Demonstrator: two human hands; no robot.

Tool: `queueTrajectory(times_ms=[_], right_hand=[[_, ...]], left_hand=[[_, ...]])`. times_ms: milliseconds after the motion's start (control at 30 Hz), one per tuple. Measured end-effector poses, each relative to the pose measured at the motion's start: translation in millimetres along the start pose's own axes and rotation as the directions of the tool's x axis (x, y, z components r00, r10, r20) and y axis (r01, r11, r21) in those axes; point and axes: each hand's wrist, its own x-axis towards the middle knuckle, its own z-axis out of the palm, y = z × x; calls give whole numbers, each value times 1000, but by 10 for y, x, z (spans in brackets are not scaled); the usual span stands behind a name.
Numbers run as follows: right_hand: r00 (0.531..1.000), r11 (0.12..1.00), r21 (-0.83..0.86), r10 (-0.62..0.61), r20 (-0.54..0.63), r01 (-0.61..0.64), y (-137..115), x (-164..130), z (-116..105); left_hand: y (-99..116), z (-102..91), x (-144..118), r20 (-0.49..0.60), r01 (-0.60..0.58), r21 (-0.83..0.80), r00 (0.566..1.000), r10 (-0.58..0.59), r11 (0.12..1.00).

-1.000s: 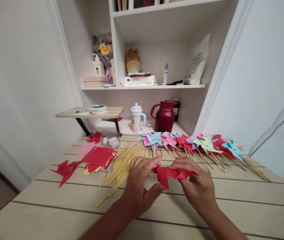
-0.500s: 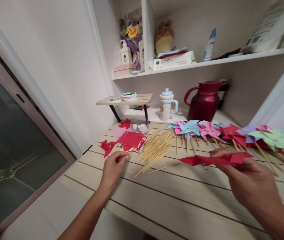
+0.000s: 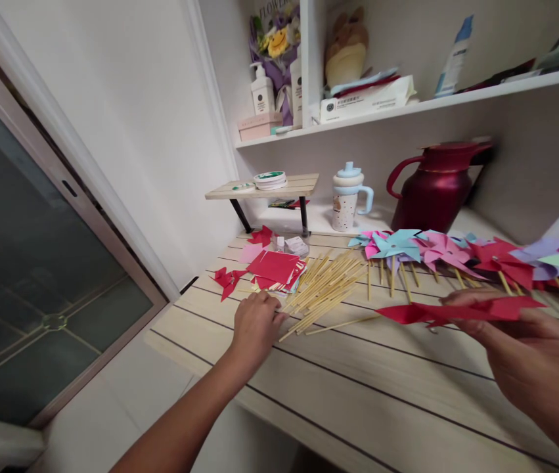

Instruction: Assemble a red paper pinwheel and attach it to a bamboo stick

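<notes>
While the right hand point(image 3: 530, 368) pinches a folded red paper pinwheel point(image 3: 456, 310) above the desk point(image 3: 382, 407), the left hand point(image 3: 257, 325) – fingers curled, holding nothing visible – rests at the near end of the bamboo sticks point(image 3: 326, 289), whose long axes run away from it toward the far right.

the left hand point(image 3: 255, 326) has let go of the folded red paper pinwheel point(image 3: 459, 310) and reached out to the near end of the pile of thin bamboo sticks point(image 3: 326, 289). the right hand point(image 3: 535, 368) now holds the pinwheel alone, carried further right above the surface.
</notes>
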Motion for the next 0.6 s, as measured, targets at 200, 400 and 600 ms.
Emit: queueTrajectory(times_ms=[200, 400, 600], right_hand=[[1000, 1000, -2, 11, -6, -11, -4, 7, -8], [999, 998, 35, -48, -14, 48, 47, -8, 9], [997, 994, 79, -75, 5, 75, 40, -1, 12]], left_hand=[[60, 44, 57, 36, 1, 27, 999, -2, 1000], [4, -2, 0, 52, 34, 45, 998, -36, 998], [-275, -153, -248, 74, 73, 47, 994, -77, 996]])
